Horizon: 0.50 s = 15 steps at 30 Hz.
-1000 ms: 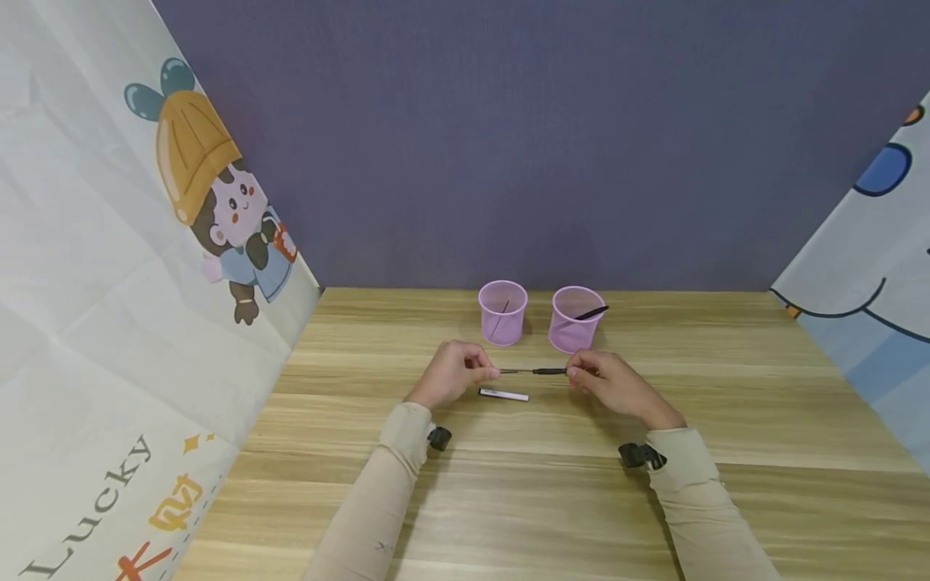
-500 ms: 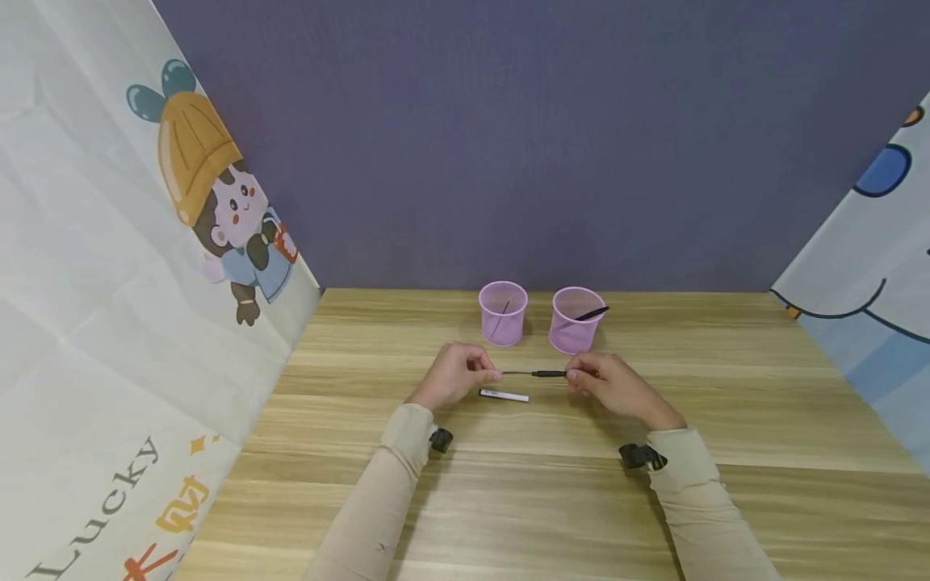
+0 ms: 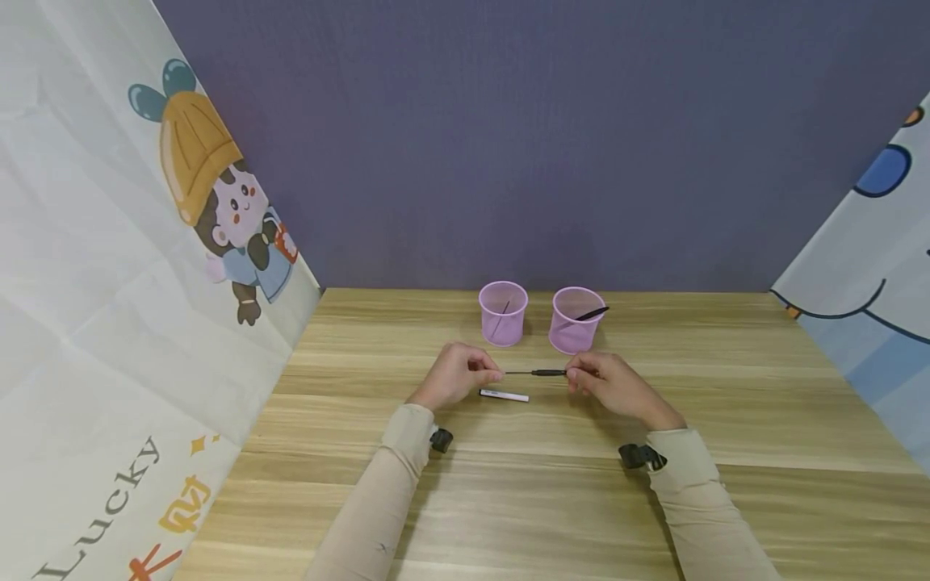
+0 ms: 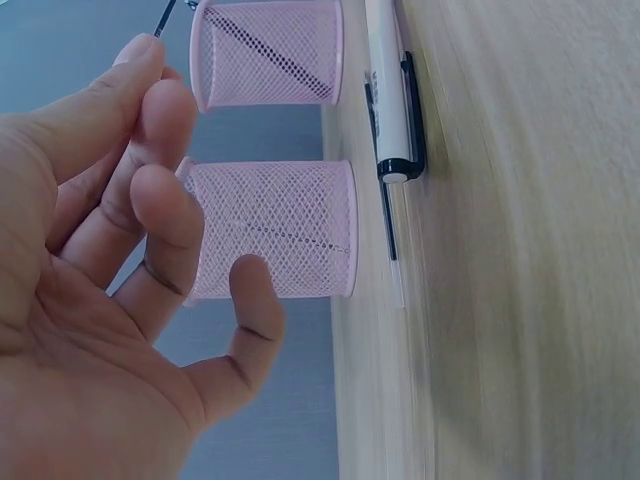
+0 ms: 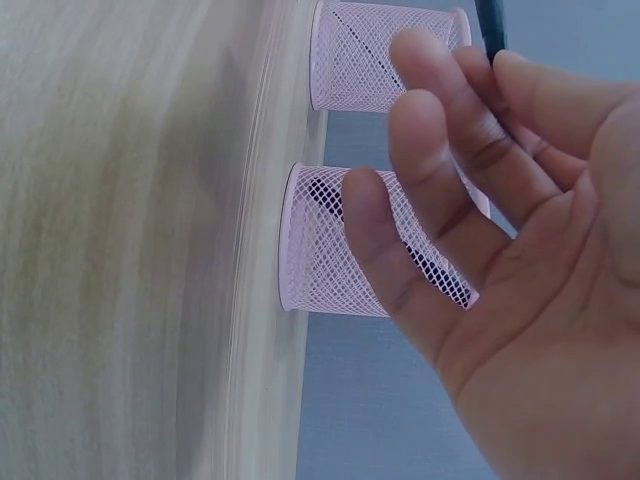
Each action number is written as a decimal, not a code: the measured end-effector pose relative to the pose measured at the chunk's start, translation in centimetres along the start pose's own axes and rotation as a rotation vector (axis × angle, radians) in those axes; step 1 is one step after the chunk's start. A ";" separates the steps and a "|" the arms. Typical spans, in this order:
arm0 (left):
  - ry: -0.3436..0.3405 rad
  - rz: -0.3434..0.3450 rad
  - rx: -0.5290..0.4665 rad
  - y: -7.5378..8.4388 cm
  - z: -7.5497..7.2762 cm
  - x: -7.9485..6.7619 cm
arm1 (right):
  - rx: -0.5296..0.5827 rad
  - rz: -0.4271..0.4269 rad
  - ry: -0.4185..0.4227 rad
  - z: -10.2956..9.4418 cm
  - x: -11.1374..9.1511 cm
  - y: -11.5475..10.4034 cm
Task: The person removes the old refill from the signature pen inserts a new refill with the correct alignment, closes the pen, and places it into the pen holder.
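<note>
My left hand [image 3: 456,376] and right hand [image 3: 613,386] hold between them a slim dark rod with a thicker black end [image 3: 549,373], level above the table. The left thumb and fingertips pinch the thin end; the right pinch the black end. Its exact kind cannot be told. In the left wrist view the held tip is mostly cut off by the frame, and the other left fingers curl loosely. Below, a white pen with a black clip [image 4: 393,90] lies on the table. Beside it is a thin, refill-like stick [image 4: 390,225] with a pale end.
Two pink mesh cups stand behind the hands. The left cup [image 3: 502,327] contains a thin dark stick; the right cup [image 3: 570,337] contains a black pen [image 3: 592,313] leaning over its rim. A dark blue-grey panel [image 3: 538,161] rises behind the wooden table [image 3: 552,516].
The left fingertips have shifted a little to the right along the slim rod. Both hands keep their hold; the cups and white pen stay in place.
</note>
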<state>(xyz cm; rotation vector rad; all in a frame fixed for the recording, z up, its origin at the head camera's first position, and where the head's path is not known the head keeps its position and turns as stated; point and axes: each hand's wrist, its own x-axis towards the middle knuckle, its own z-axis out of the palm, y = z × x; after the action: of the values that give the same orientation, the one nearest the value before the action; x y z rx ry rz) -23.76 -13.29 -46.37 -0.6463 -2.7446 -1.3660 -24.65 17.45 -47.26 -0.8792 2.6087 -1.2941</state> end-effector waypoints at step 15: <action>-0.088 -0.012 -0.053 0.1 0.1 0.1 | 0.010 0.018 0.005 0.0 0.0 -0.3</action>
<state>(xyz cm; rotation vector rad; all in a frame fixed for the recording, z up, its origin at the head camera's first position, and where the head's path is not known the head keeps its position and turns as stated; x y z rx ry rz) -23.83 -13.11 -46.28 -0.7106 -2.7922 -1.4516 -24.48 17.33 -46.98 -0.8501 2.6053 -1.3055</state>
